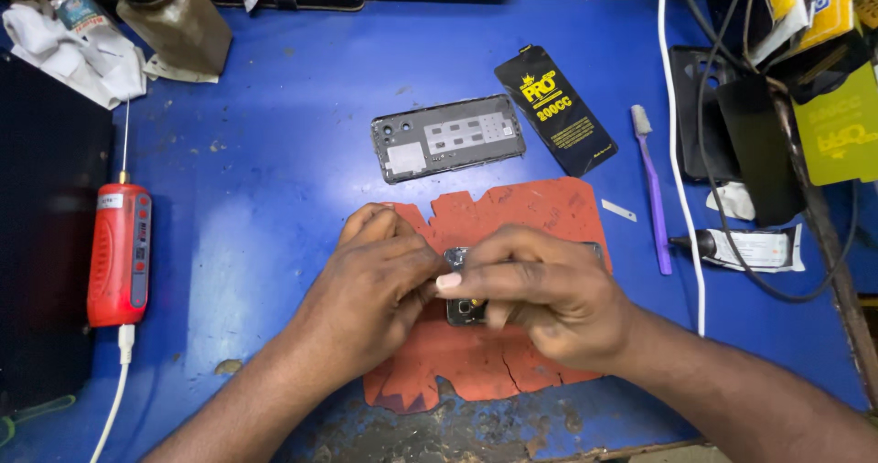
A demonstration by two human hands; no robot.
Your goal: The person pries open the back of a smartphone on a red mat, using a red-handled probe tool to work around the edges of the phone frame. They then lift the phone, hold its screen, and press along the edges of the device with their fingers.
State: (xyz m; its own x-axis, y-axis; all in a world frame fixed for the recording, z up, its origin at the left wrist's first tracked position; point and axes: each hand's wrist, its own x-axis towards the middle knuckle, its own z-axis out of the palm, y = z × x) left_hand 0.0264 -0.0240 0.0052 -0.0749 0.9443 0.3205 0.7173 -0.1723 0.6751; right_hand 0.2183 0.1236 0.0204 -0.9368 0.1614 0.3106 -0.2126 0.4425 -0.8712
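Worn matt red mat [540, 209], scuffed blue tabletop [274, 152]

Both hands [457, 289] hold a phone [462, 309] on the mat [512, 216], back cover [447, 137] behind.

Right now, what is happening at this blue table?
A person works on an opened phone with both bare hands over a worn red mat. The left hand and right hand meet over the phone, fingertips pressed at its upper end. The phone's grey back cover lies apart, above the mat. A purple toothbrush, a glue tube and a black packet lie to the right; a red tool lies to the left.
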